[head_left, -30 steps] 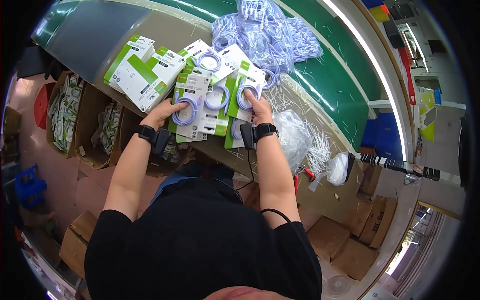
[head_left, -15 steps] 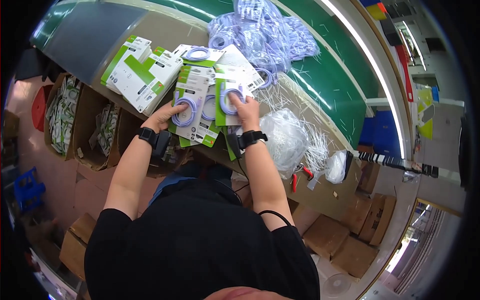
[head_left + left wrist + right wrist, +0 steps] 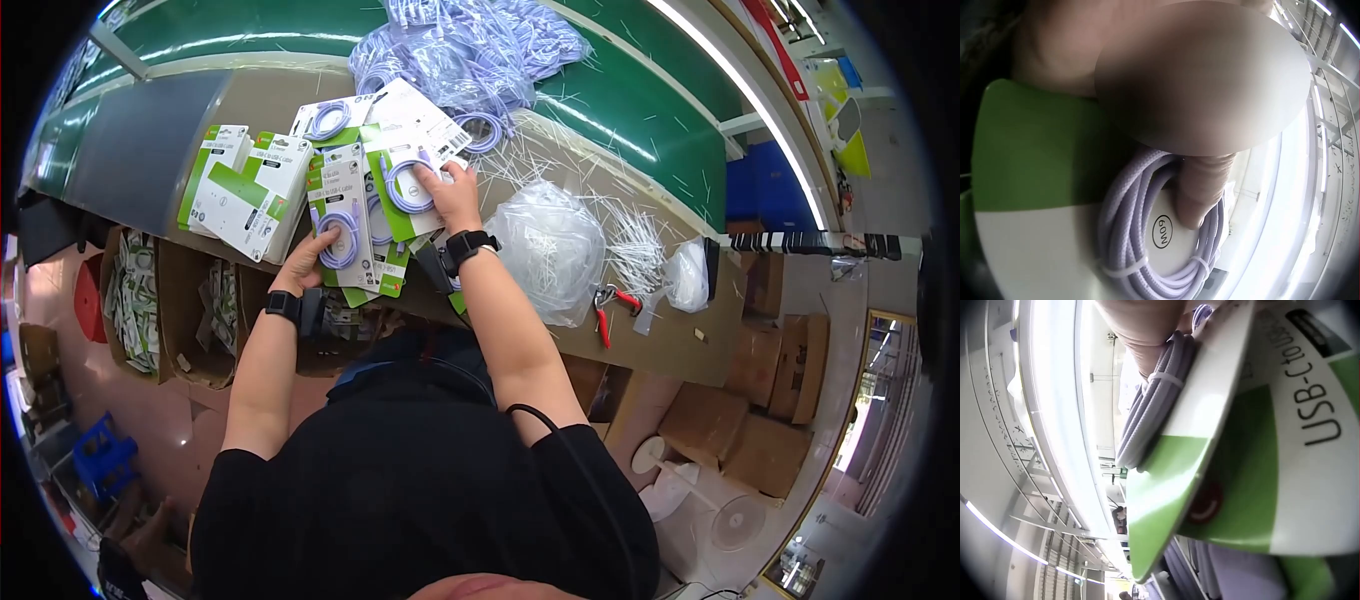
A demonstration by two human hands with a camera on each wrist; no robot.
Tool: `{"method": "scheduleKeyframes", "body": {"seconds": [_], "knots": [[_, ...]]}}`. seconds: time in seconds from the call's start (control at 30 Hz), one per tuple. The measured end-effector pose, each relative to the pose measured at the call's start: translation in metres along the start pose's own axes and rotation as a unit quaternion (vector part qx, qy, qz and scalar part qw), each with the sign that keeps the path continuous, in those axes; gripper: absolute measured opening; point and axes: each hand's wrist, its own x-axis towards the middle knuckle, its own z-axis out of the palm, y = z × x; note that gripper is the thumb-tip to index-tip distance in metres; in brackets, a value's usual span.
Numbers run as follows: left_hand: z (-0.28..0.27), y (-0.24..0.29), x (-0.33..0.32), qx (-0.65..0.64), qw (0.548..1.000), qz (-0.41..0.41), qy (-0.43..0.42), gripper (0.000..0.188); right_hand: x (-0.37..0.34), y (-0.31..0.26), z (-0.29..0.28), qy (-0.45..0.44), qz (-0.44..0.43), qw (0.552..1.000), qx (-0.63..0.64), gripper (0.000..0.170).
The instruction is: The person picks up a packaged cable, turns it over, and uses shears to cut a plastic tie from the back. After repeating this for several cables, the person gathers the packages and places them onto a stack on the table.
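Note:
In the head view my left hand (image 3: 303, 262) grips a carded USB-C cable (image 3: 340, 186) by its left edge. Its thumb (image 3: 1200, 197) lies inside the lilac cable coil (image 3: 1124, 234), against the white and green card (image 3: 1041, 250). My right hand (image 3: 455, 198) holds a second carded cable (image 3: 385, 165), tilted, with the thumb at its lilac coil (image 3: 1163, 403). The two cards are side by side, the right one slightly farther forward. More cards lie partly hidden beneath them, and another carded cable (image 3: 328, 120) is just beyond.
Stacked white and green cards (image 3: 235, 205) are at the left. A heap of bagged lilac cables (image 3: 450, 60) lies at the back. To the right are a clear plastic bag (image 3: 550, 250), scattered white ties (image 3: 637, 245) and red-handled pliers (image 3: 603, 325). Cardboard boxes (image 3: 180, 320) stand below the left table edge.
My right hand has brought its carded cable leftward, closer to the left hand's card, and tilted it. The left hand keeps its grip. The head view has shifted, showing more table at the right.

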Motion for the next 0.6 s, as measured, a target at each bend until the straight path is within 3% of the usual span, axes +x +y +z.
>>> {"method": "scheduleKeyframes", "body": {"seconds": [0.13,0.23,0.27,0.3,0.33,0.6], "knots": [[0.000,-0.010,-0.012,0.004,1.000,0.019,-0.003,0.064,-0.013,0.016,0.000,-0.011,-0.054,0.998,0.014,0.058],[-0.010,-0.026,-0.027,0.006,0.999,0.035,-0.030,0.063,-0.033,0.038,-0.005,-0.048,-0.030,0.992,0.115,0.031],[-0.011,-0.029,-0.031,-0.004,0.999,0.041,-0.018,0.063,-0.045,0.027,-0.011,-0.065,-0.031,0.991,0.112,0.031],[-0.009,-0.033,-0.033,-0.015,0.999,0.034,-0.027,0.063,-0.057,0.015,-0.019,-0.091,0.041,0.960,0.261,0.026],[-0.005,-0.035,-0.033,-0.024,0.999,0.027,-0.039,0.062,-0.062,0.006,-0.023,-0.112,0.115,0.902,0.402,0.023],[0.033,-0.038,-0.041,-0.068,0.995,0.057,-0.051,0.063,-0.046,0.015,-0.025,-0.105,0.070,0.901,0.414,0.022]]}}
